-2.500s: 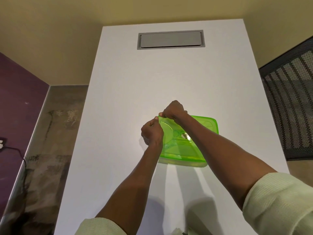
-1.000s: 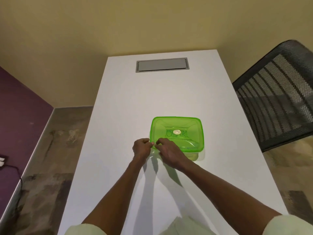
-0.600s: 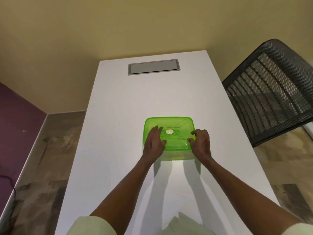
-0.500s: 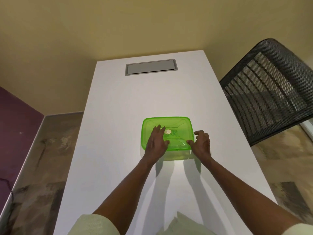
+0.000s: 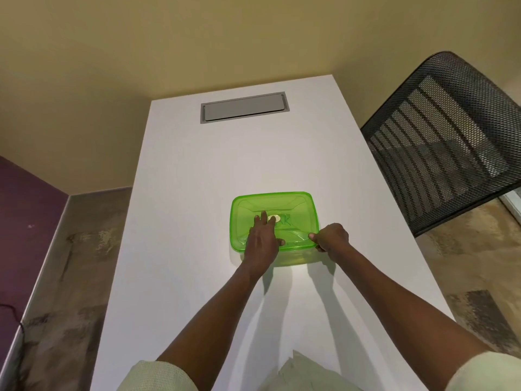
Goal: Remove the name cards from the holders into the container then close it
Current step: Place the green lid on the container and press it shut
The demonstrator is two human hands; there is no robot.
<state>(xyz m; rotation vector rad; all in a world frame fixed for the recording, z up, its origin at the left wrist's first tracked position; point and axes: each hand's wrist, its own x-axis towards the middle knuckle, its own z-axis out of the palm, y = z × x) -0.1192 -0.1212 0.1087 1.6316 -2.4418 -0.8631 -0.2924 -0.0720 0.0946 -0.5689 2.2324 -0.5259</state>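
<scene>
A translucent green container (image 5: 293, 256) stands in the middle of the white table (image 5: 197, 193), with its green lid (image 5: 296, 207) lying flat on top. My left hand (image 5: 262, 235) rests palm down on the lid, fingers spread toward a small pale disc at its centre. My right hand (image 5: 331, 237) pinches the lid's near right corner, thumb on top and fingers curled under the rim. No name cards or holders show; what is inside the container cannot be made out.
A grey cable hatch (image 5: 244, 107) is set into the table's far end. A black mesh chair (image 5: 439, 136) stands off the right side. The floor and a purple wall (image 5: 25, 210) lie to the left.
Both hands left the lid's near left corner. The left hand went flat onto the lid's middle and slid forward; the right hand moved to the near right corner and closed on it.
</scene>
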